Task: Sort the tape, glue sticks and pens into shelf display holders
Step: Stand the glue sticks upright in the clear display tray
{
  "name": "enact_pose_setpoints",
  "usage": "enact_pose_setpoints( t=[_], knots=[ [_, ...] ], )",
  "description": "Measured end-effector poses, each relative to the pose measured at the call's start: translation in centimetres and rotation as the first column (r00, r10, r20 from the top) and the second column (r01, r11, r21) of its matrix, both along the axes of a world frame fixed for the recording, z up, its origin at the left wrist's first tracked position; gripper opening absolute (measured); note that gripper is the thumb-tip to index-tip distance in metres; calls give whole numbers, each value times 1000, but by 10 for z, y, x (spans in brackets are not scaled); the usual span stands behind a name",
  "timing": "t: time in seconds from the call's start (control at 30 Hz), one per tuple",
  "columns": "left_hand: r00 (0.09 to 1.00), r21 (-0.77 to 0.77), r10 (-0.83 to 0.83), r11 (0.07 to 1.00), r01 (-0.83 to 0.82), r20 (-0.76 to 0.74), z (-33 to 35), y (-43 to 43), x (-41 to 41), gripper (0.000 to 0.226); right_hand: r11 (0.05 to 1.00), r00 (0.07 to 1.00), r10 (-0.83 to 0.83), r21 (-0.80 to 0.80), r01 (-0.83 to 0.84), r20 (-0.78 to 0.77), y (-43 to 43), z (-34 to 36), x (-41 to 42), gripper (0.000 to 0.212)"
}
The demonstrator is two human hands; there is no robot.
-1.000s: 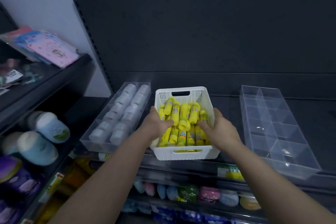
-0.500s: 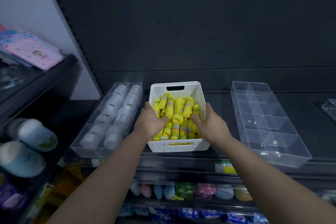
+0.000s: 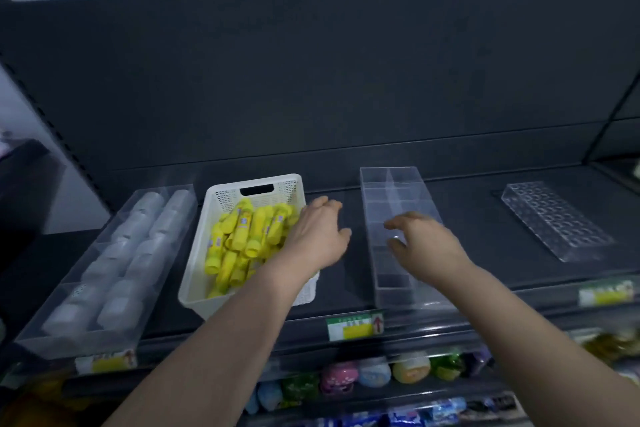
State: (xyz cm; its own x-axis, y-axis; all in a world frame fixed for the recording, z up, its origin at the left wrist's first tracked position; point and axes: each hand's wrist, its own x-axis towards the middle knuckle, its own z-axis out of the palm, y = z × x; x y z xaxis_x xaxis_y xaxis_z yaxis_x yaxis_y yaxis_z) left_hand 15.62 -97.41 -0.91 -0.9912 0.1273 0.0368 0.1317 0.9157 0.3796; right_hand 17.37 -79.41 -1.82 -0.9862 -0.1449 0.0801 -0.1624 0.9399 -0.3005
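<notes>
A white plastic basket (image 3: 214, 215) full of yellow glue sticks (image 3: 242, 239) sits on the dark shelf. My left hand (image 3: 318, 236) rests over the basket's right rim with loose fingers and holds nothing. My right hand (image 3: 426, 246) hovers with spread fingers above a clear divided holder (image 3: 391, 191) just right of the basket. The holder's visible compartments look empty. A clear tray (image 3: 104, 270) left of the basket holds rows of white tape rolls. A clear holder with round holes (image 3: 554, 218) lies far right.
The dark shelf (image 3: 467, 198) has a dark back panel close behind the holders. Price labels (image 3: 353, 326) line the front edge. Colourful goods (image 3: 374, 371) fill the shelf below. Another shelf unit (image 3: 20, 184) stands at the left.
Both hands have left the basket's sides. My right hand moved right over the clear divided holder and my left hand slid to the basket's right rim. The view has swung rightward.
</notes>
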Motion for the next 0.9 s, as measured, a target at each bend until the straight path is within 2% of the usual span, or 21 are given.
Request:
enact_pose_setpoints(
  t=[0.2,0.4,0.57,0.63,0.7,0.77,0.83,0.9],
  knots=[
    [976,-178,-195,961,209,96,-13,57,-17,48,993,998,-50,108,45,43,53,-11,-13,50],
    [976,-361,-178,908,213,129,-29,50,-20,51,998,993,59,0,-59,102,52,-26,-26,52],
    [989,-501,-80,855,132,123,-23,20,-15,48,979,974,202,-50,-198,100,19,-32,-35,52],
    [991,-478,-78,870,121,109,-23,11,-13,45,976,971,217,-31,-215,104,12,-31,-36,52],
    [996,-341,-49,937,73,80,-22,2,-10,45,970,966,240,14,-242,94,8,-28,-36,51],
    [998,-209,56,977,-54,3,-23,-9,-11,48,962,962,270,32,-271,45,2,-20,-36,48],
    [983,-198,173,963,-183,-67,-23,-24,-11,48,946,946,324,11,-324,-11,-9,-12,-37,45],
    [969,-264,239,932,-249,-68,-24,-42,-8,48,923,923,385,-9,-385,-30,-28,-6,-39,43]
  ],
)
